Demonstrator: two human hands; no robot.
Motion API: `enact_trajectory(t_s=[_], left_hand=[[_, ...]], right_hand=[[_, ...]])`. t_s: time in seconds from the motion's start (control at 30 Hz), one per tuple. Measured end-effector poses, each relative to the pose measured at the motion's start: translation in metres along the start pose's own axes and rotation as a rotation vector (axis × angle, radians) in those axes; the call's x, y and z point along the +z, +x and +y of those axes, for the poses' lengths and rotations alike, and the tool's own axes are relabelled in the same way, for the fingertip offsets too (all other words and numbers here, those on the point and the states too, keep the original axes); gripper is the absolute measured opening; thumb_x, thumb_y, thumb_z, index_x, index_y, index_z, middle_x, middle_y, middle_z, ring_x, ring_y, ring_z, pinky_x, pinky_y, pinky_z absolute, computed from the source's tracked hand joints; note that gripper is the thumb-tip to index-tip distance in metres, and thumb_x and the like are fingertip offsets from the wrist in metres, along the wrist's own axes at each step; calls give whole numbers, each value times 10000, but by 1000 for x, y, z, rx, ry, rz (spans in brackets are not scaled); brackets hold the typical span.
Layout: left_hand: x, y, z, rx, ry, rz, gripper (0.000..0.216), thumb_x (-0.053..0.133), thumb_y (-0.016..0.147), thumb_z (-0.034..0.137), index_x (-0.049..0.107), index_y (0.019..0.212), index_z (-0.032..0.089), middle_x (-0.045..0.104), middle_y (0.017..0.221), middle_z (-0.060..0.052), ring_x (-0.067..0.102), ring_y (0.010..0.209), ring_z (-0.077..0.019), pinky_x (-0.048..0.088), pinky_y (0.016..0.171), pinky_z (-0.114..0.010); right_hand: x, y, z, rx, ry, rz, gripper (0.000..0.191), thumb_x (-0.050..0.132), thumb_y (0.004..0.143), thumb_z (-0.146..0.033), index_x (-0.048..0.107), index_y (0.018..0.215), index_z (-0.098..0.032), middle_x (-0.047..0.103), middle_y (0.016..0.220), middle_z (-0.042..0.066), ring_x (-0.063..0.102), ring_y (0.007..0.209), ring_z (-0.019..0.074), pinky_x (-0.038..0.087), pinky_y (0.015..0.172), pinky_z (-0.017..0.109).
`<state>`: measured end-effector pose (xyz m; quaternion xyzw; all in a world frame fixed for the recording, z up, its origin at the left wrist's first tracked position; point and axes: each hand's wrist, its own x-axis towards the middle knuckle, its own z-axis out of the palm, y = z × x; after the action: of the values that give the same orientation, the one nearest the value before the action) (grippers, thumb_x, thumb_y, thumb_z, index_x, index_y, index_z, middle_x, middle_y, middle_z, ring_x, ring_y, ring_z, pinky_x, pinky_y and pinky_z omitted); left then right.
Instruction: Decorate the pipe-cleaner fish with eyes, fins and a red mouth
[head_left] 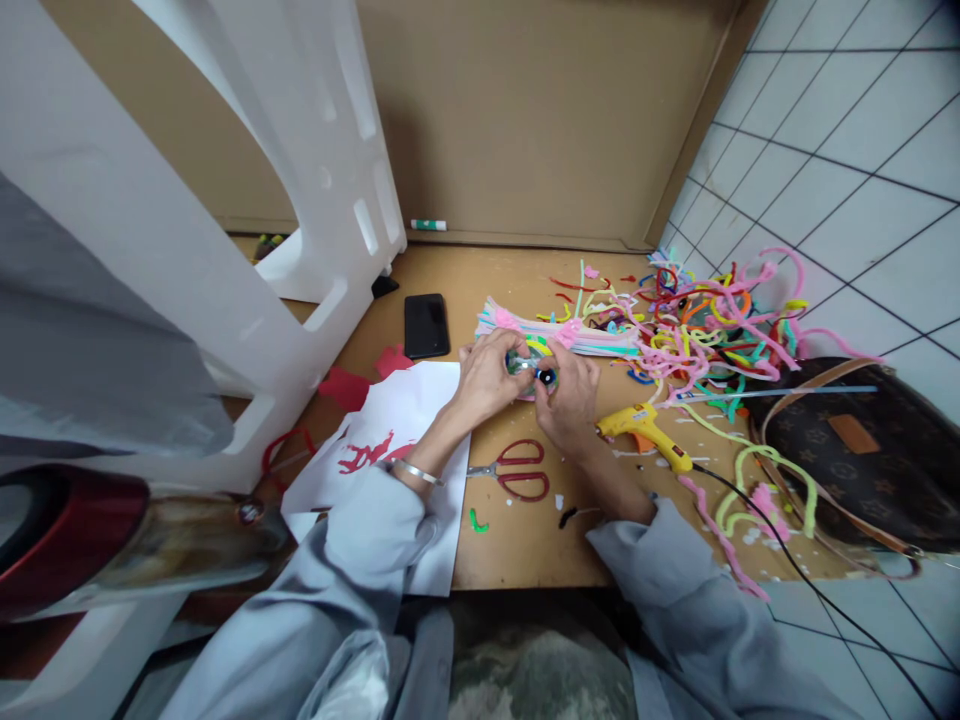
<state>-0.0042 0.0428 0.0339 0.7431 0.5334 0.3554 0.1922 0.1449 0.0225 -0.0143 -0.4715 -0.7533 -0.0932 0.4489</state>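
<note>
Cardboard (pixel 525 290) covers the floor, and at its middle the left hand (pixel 486 380) and right hand (pixel 571 398) meet, pinching a small round green-and-blue craft piece (pixel 534 368) between them, equally near both, with the pipe cleaners (pixel 697 320) just right.

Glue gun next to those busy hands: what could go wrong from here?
The left hand and right hand pinch a small craft piece. The glue gun lies close to the right wrist; if hot, its tip might burn. Its cord trails away loosely and could snag. The scissors lie under the wrists and might get knocked.
</note>
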Motion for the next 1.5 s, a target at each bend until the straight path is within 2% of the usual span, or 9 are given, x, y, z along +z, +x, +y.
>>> enact_trajectory(t_s=[0.33, 0.47, 0.6, 1.0, 1.17, 1.3, 1.4, 1.5], left_hand=[[-1, 1, 0, -26, -39, 0, 129, 662, 750, 179, 598, 853, 222, 695, 1161, -38, 619, 1119, -250, 402, 1005, -461], [-6, 2, 1, -49, -129, -29, 35, 568, 827, 196, 589, 828, 223, 702, 1122, -35, 621, 1129, -231, 396, 1051, -445], [-9, 2, 4, -66, -142, -29, 71, 529, 849, 193, 580, 806, 219, 702, 1115, -36, 617, 1141, -233, 357, 1086, -478], [-6, 2, 4, -82, -72, -12, 44, 600, 819, 185, 589, 837, 224, 707, 1152, -36, 617, 1138, -242, 375, 1038, -470], [-3, 2, 0, -47, -50, 8, 142, 695, 808, 290, 585, 866, 221, 716, 1124, -42, 637, 1081, -238, 399, 979, -435], [-1, 2, -2, -37, -36, 14, 158, 716, 786, 247, 584, 869, 220, 715, 1129, -37, 636, 1095, -238, 393, 971, -428], [-1, 2, -2, -35, -26, 15, 167, 715, 772, 217, 586, 879, 222, 709, 1155, -36, 632, 1110, -242, 391, 962, -437], [-1, 2, -2, -38, -15, 12, 139, 691, 778, 212, 590, 873, 224, 704, 1169, -38, 630, 1116, -244, 396, 955, -439]], right_hand=[[1, 0, 1, -15, 5, 26, 586, 496, 881, -180, 358, 1451, -192, 697, 1004, 69, 603, 1033, 243, 374, 959, 407], [-1, 0, 0, -2, 20, 7, 581, 505, 879, -189, 366, 1443, -186, 697, 1013, 68, 600, 1038, 236, 366, 977, 405], [-1, 0, -1, 10, 21, -6, 561, 499, 879, -184, 383, 1428, -180, 695, 1006, 64, 600, 1030, 228, 364, 983, 397], [-4, 1, 0, 8, 24, -42, 488, 464, 910, -196, 420, 1395, -165, 699, 1041, 80, 603, 1060, 228, 359, 992, 396], [-2, 0, 1, 10, 12, -39, 486, 463, 913, -193, 427, 1397, -171, 704, 1044, 82, 601, 1068, 230, 362, 989, 395], [-1, -1, 0, 21, -9, -35, 488, 455, 920, -200, 425, 1406, -167, 695, 1091, 100, 601, 1083, 231, 369, 996, 405], [-1, -1, -2, -29, -83, -14, 453, 460, 931, -212, 465, 1381, -168, 665, 1197, 138, 590, 1134, 239, 370, 1009, 419], [-1, -3, -2, -118, -161, 25, 413, 457, 939, -194, 506, 1349, -188, 656, 1210, 142, 588, 1158, 240, 359, 1031, 438]])
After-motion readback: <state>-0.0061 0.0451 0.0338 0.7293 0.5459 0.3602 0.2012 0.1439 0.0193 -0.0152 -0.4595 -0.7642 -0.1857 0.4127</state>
